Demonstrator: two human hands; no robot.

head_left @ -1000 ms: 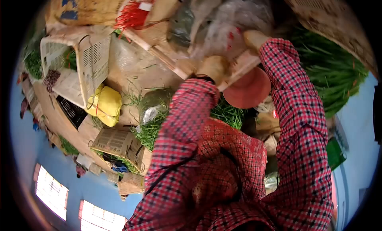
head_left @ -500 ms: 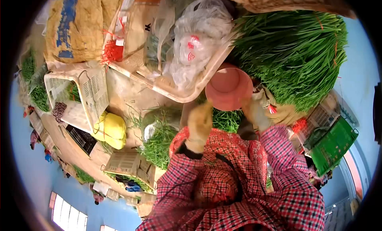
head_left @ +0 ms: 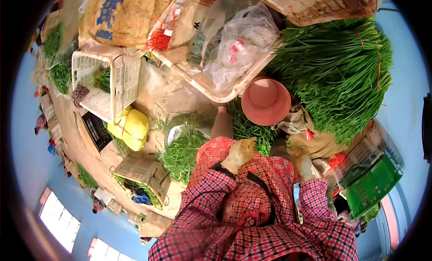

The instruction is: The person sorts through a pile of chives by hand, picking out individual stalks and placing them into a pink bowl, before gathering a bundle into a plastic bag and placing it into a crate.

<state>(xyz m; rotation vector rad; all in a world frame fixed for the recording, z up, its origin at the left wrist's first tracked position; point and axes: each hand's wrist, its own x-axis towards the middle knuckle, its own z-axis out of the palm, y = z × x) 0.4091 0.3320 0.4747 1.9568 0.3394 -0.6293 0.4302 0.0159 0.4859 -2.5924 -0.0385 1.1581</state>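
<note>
My left hand (head_left: 240, 155), in a tan glove, is over my red patterned apron (head_left: 211, 149). Its fingers are pressed together, and whatever they might hold is hidden. My right hand (head_left: 302, 164), also gloved, is low beside my right knee, smeared so its fingers cannot be read. A pinkish-red bucket (head_left: 266, 101) stands in front of my knees, apart from both hands. Loose green stalks (head_left: 262, 139) lie on the floor between my legs, below the bucket. To the right is a large pile of long green leafy stalks (head_left: 337, 76), with red ties around parts of it.
A white crate (head_left: 220, 98) with plastic bags (head_left: 247, 40) stands ahead. Further left are a tipped crate (head_left: 126, 81), a yellow bundle (head_left: 132, 128) and loose greens (head_left: 182, 157). A green crate (head_left: 371, 186) and red ties (head_left: 337, 160) are at right.
Both hands have drawn back from beside the bucket toward my body. The camera view has shifted, so the surroundings sit differently in the picture.
</note>
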